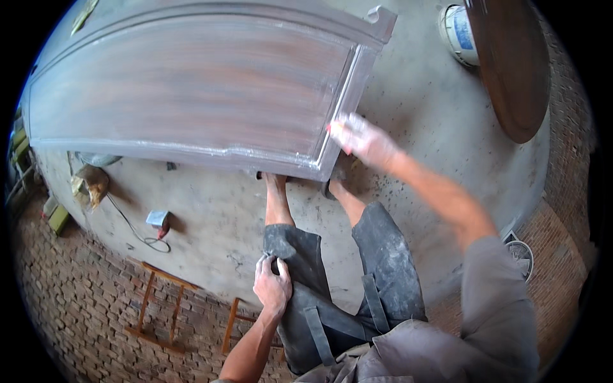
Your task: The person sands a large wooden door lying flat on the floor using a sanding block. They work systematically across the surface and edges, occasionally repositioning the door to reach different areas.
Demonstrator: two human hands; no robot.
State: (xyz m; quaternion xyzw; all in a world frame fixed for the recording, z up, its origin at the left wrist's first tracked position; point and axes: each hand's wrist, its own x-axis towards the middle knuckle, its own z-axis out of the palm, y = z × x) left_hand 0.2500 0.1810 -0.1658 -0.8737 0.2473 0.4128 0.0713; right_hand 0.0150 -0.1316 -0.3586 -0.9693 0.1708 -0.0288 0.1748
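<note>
A large wooden panel (191,83) with a moulded frame lies across the upper left, its reddish-brown face covered in a whitish, dusty film. At its right frame edge is my right hand (365,142), blurred and whitened with dust. The fingers are closed on a small red-edged pad (337,129), mostly hidden by the hand and seemingly touching the moulding. White powder lines the groove along the frame. My left hand (272,285) rests on my left knee, on the dark trouser leg (295,246), its dusty finger and thumb apart with no tool in them.
A white bucket (458,35) stands at the upper right beside a round-edged brown wooden board (514,70). To the left on the concrete floor lie a small boxy object (158,220) with a cable and a crumpled bag (90,185). Wooden frames (159,309) lie on the brick paving.
</note>
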